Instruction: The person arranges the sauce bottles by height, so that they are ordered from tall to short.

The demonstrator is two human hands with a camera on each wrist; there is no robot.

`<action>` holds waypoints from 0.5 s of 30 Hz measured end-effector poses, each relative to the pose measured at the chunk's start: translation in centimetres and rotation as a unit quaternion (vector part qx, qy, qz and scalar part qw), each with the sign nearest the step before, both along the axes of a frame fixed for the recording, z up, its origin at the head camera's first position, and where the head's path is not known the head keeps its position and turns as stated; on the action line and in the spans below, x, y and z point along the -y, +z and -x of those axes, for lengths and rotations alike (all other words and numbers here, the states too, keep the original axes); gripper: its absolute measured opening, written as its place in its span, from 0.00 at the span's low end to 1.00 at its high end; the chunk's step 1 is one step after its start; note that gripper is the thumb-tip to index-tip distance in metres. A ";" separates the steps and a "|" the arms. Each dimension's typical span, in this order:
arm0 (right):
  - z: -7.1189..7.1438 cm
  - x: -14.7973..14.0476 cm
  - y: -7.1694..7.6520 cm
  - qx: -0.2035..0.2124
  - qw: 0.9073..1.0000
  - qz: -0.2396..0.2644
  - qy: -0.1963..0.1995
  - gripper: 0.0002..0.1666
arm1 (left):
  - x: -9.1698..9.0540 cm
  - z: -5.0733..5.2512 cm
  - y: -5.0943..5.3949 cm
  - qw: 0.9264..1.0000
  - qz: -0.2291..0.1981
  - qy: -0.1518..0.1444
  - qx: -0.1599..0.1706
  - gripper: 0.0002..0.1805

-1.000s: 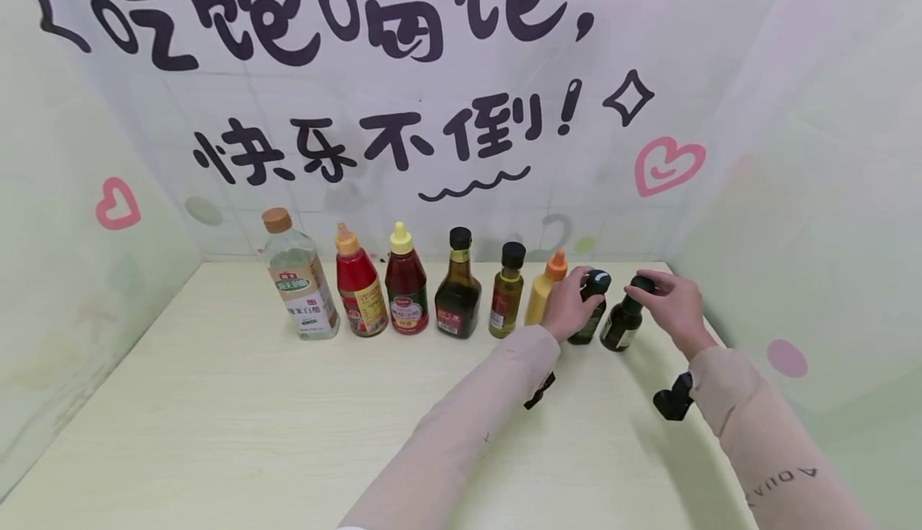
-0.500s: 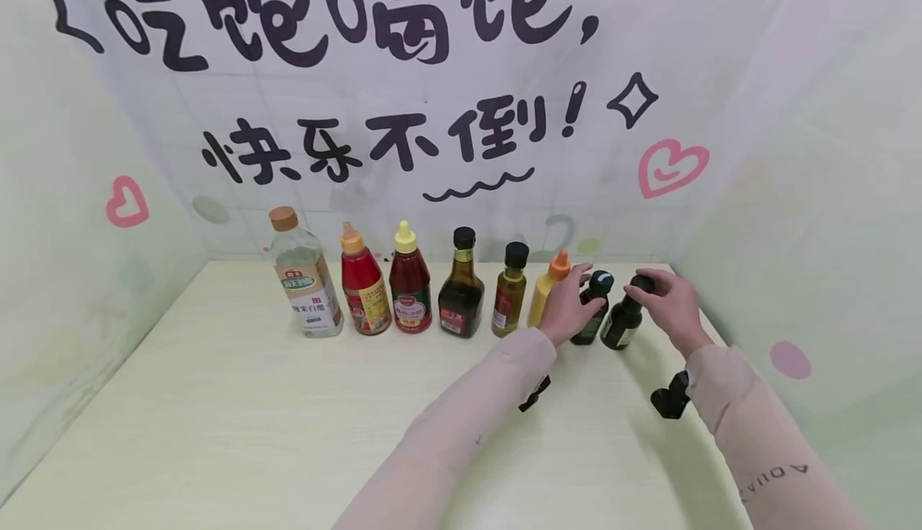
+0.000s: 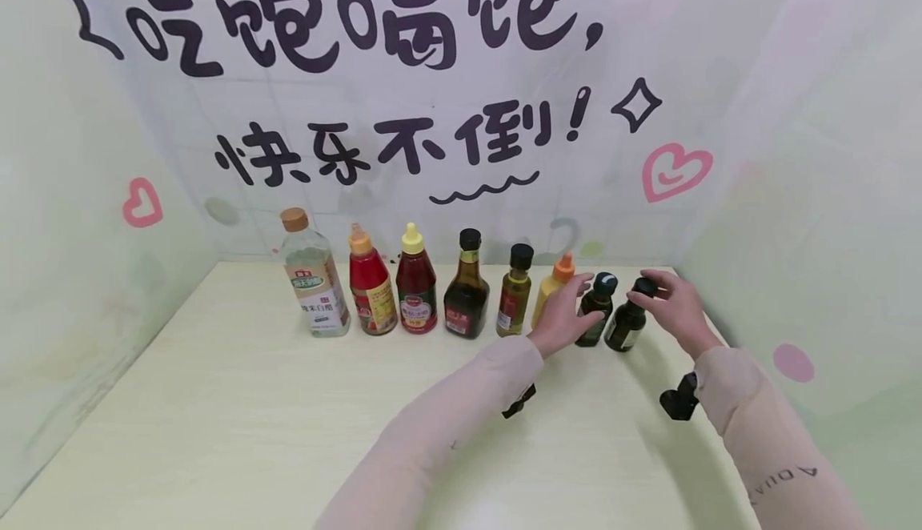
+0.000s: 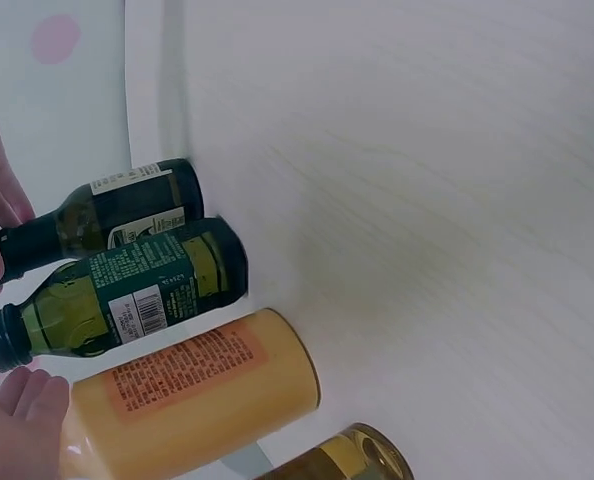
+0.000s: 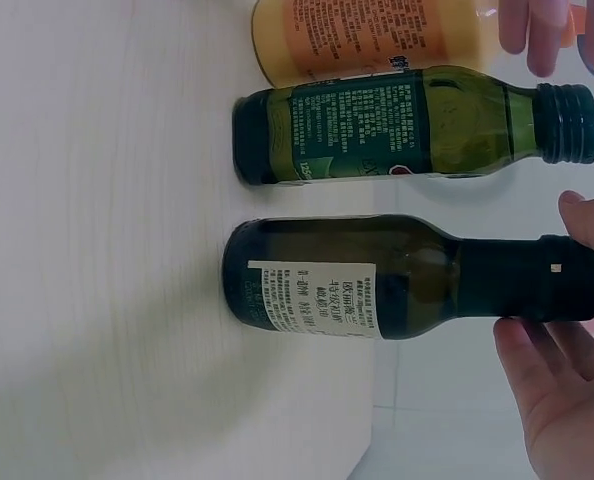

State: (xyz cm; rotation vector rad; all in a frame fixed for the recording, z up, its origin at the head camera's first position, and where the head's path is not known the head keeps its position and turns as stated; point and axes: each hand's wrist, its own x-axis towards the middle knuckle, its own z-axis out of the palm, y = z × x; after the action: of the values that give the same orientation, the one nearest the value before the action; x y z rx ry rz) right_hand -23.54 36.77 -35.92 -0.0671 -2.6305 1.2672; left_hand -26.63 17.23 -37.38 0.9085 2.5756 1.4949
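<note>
In the head view my left hand (image 3: 562,318) is just left of a small green glass bottle (image 3: 596,311), its thumb and fingers spread and apart from the cap. The left wrist view shows a gap between those fingertips (image 4: 47,395) and the green bottle's black cap (image 4: 5,338). My right hand (image 3: 677,306) pinches the black cap and neck of a dark glass bottle (image 5: 327,278), thumb on one side and fingers on the other. Both bottles stand upright side by side at the right end of the row. A yellow squeeze bottle (image 4: 197,395) is partly behind my left hand.
Further left along the back stand an oil bottle (image 3: 514,298), a dark sauce bottle (image 3: 466,306), two red squeeze bottles, one with a yellow tip (image 3: 417,294) and one orange-capped (image 3: 372,294), and a clear vinegar bottle (image 3: 317,290). Walls enclose the table (image 3: 288,418) behind and at both sides.
My left hand has let go of the green bottle's cap and drawn left, its fingers spreading. My right hand stays at the dark bottle's cap. The head view has shifted slightly.
</note>
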 end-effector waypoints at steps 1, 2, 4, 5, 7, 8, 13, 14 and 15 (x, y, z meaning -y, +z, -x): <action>-0.1 0.0 0.0 0.003 1.000 0.003 0.005 0.37 | 0.2 -0.1 0.0 1.000 0.000 -0.005 0.000 0.31; -0.1 -0.1 0.1 0.005 1.000 0.007 0.009 0.38 | 0.5 -0.1 0.0 1.000 -0.002 -0.011 0.006 0.31; -0.3 -0.1 0.3 0.007 1.000 0.011 0.014 0.38 | 0.9 0.0 0.0 1.000 0.001 -0.017 0.005 0.31; -0.4 -0.1 0.4 0.007 1.000 0.009 0.015 0.39 | 1.2 0.0 0.0 1.000 0.004 -0.020 0.003 0.31; -0.5 -0.1 0.5 0.002 1.000 0.004 0.014 0.38 | 1.7 0.1 0.0 1.000 0.009 -0.023 -0.006 0.31; -0.6 -0.1 0.6 -0.001 1.000 0.000 0.014 0.38 | 2.0 0.1 0.0 1.000 0.012 -0.025 -0.009 0.31; -1.0 -0.1 0.8 -0.020 0.999 -0.040 0.022 0.36 | 3.4 0.0 0.4 0.999 0.021 -0.034 -0.010 0.33; -1.1 -0.1 0.9 -0.023 0.998 -0.045 0.024 0.35 | 3.6 0.0 0.5 0.999 0.024 -0.035 -0.010 0.33; -1.2 0.0 0.9 -0.026 0.998 -0.047 0.027 0.35 | 3.8 -0.1 0.6 0.999 0.027 -0.036 -0.012 0.33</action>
State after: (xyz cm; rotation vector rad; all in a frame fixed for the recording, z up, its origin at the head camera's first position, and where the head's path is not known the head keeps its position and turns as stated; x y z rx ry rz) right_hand -22.29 36.79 -35.02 0.0507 -2.6591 1.1437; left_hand -26.50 13.41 -36.79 1.0062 2.5569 1.3979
